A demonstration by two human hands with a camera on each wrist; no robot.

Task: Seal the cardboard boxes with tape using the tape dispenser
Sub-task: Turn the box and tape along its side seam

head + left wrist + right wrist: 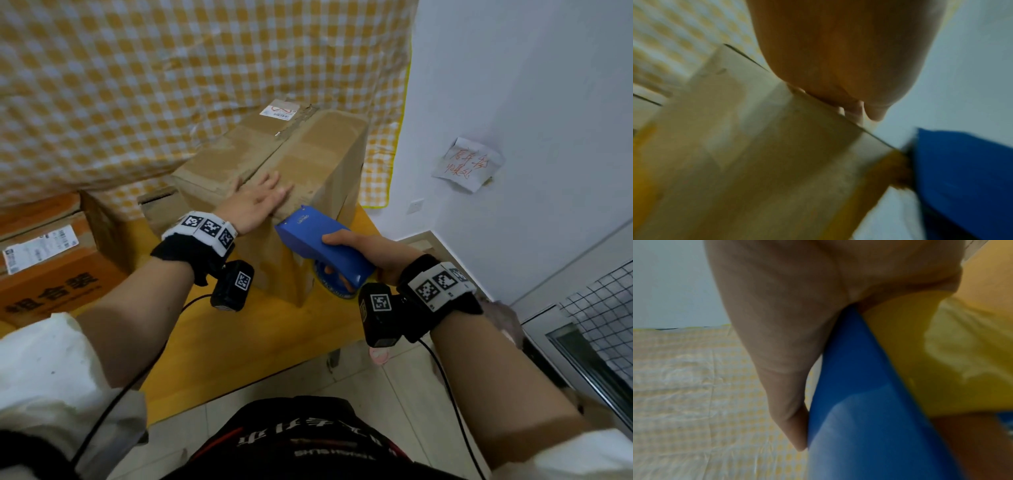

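A tall brown cardboard box (291, 161) stands on a yellow table (246, 342), its top flaps closed along a centre seam. My left hand (260, 198) lies flat with straight fingers on the near end of the top, beside the seam. My right hand (363, 250) grips a blue tape dispenser (322, 243), whose front end meets the box's near top edge just right of the left hand. In the left wrist view the palm (838, 56) rests on the box edge (777, 129) with the dispenser (962, 170) at the right. The right wrist view shows the thumb (789, 410) against the blue dispenser (859, 418).
An orange printed carton (51, 274) sits at the left of the table, and a smaller open box (157, 202) lies behind the tall one. A yellow checked cloth (171, 68) hangs behind. A white wall (531, 85) with a paper note (467, 164) stands at right.
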